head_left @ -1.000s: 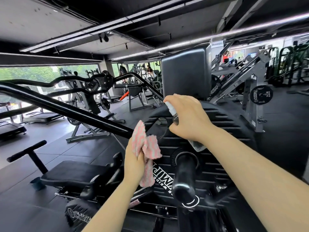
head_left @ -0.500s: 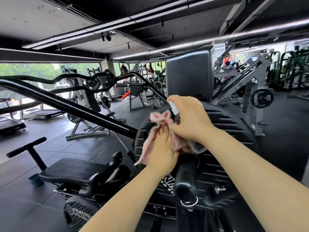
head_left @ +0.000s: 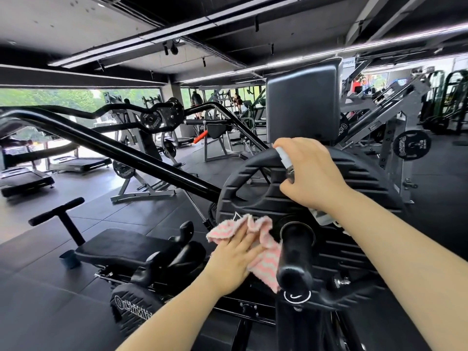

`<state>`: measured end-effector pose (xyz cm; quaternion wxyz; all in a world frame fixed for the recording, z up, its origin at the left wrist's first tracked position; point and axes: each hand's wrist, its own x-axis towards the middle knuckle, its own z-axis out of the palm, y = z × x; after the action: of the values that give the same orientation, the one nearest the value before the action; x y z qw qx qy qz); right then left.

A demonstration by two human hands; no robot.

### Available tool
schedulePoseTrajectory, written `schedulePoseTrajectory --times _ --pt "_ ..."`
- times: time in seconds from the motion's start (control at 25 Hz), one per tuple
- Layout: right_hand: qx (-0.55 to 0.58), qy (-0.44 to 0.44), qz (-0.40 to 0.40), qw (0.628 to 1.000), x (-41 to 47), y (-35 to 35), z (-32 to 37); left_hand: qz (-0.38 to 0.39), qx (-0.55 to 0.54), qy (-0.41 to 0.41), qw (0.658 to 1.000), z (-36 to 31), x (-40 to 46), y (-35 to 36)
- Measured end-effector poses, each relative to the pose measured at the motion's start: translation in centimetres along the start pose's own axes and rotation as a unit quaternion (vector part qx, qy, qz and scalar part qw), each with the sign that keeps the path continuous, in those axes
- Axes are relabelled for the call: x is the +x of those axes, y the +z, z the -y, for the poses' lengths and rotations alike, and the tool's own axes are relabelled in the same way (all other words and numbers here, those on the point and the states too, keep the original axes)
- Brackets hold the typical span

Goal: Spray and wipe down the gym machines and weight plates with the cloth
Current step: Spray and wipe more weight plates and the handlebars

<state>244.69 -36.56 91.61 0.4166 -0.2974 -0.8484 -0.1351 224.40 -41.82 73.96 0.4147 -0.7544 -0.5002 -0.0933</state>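
Observation:
A big black weight plate [head_left: 359, 178] sits on the machine's loading sleeve [head_left: 295, 252] right in front of me. My left hand [head_left: 235, 259] presses a pink-and-white striped cloth [head_left: 266, 259] flat against the plate's lower left face, fingers straight. My right hand [head_left: 311, 173] grips a small clear spray bottle [head_left: 287, 164] near the plate's upper edge, its white nozzle pointing left. Most of the bottle is hidden inside my fist.
A black lever arm [head_left: 121, 153] slants from the far left down to the plate. A padded seat [head_left: 121, 247] lies at lower left, a black back pad [head_left: 302, 105] stands behind the plate. More machines, plates and treadmills fill the room beyond.
My left hand has slid the cloth down the plate, from beside my right hand to its lower left face. The right hand holds the bottle in about the same place.

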Motion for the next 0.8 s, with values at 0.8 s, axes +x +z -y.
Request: schedulePoseTrajectory --times 0.8 --pt "0.054 0.106 -0.06 0.991 -0.2 -1.0 0.7 -0.148 -0.105 -0.271 0.945 0.6 15.8 -7.9"
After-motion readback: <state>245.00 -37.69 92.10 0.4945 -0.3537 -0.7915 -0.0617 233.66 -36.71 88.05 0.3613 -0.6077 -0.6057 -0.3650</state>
